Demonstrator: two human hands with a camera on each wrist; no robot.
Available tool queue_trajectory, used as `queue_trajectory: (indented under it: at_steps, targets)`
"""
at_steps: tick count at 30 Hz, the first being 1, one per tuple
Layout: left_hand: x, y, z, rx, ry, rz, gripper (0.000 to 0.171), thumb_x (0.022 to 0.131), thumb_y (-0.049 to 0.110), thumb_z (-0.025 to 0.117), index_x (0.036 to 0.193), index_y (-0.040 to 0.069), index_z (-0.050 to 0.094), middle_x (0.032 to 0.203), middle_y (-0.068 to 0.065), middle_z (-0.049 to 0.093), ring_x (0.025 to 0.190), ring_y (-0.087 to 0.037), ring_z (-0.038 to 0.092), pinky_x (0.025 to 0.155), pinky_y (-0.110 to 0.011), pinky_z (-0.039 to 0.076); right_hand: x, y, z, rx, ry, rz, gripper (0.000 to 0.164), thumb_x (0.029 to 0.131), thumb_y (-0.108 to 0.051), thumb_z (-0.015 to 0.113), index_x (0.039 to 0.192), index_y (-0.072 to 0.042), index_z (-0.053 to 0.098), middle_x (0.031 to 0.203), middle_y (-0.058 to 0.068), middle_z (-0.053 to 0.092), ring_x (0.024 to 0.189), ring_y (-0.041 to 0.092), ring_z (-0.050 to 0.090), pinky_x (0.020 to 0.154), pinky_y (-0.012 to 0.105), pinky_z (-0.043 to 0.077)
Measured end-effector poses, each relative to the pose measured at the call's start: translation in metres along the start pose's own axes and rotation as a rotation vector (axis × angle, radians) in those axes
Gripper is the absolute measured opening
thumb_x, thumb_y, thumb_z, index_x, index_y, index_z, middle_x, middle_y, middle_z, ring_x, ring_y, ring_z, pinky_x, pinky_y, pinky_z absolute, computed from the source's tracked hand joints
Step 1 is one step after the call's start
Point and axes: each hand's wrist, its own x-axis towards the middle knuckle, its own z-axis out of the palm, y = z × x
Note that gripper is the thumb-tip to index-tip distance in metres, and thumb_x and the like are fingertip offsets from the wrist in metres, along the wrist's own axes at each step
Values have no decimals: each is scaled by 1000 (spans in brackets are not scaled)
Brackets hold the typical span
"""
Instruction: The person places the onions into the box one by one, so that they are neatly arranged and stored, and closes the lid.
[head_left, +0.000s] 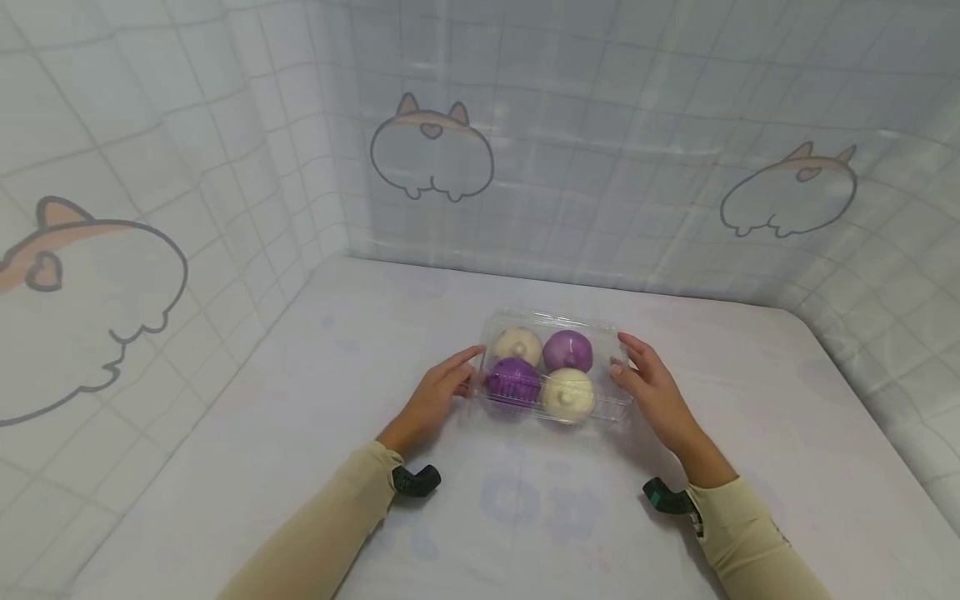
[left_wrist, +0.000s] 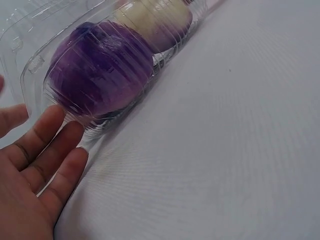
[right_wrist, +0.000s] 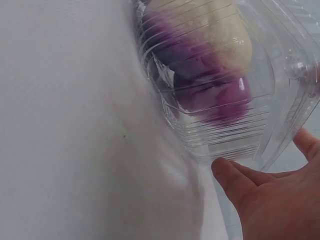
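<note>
A clear plastic clamshell box [head_left: 611, 387] sits on the table with its lid down. Through the plastic I see a dark purple ball [head_left: 513, 381] at front left and a lighter purple ball [head_left: 567, 350] at back right. A cream ball [head_left: 567, 395] with a small nub lies at front right, another cream ball [head_left: 517, 344] at back left. My left hand [head_left: 433, 400] is at the box's left end, its fingers nearly straight and close against the wall. At the opposite end, my right hand [head_left: 662, 398] has its extended fingertips against the side.
A white cloth with faint prints covers the table [head_left: 510, 533]. Grid-patterned curtains [head_left: 585, 150] with animal drawings hang behind and on both sides. Dark devices [head_left: 416, 481] are strapped at both wrists, beside the beige sleeves [head_left: 330, 517].
</note>
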Motion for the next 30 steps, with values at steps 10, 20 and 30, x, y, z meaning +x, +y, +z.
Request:
queue_trajectory:
  at_steps: [10, 20, 30]
  targets:
    - [-1, 4, 1, 32, 4, 2, 51, 107, 30, 47, 155, 16, 39, 107, -8, 64, 94, -22, 61, 89, -42, 50, 0, 0, 2, 34, 4, -18, 60, 105, -23, 53, 157, -10, 26, 164, 18, 18, 145, 45, 27, 113, 62, 26]
    - [1, 10, 2, 24, -97, 54, 67, 96, 3, 46, 158, 2, 23, 92, -11, 55, 85, -19, 52, 81, -30, 45, -1, -1, 4, 23, 15, -15, 59, 105, -22, 52, 157, -11, 26, 162, 21, 21, 144, 43, 31, 112, 62, 27]
    - [-1, 10, 2, -96, -133, 19, 70, 96, 0, 47, 160, 6, 19, 80, -11, 61, 79, -26, 65, 85, -33, 54, -4, 0, 5, 16, 56, -3, 59, 105, -24, 53, 157, -13, 28, 163, 20, 21, 146, 42, 25, 113, 62, 25]
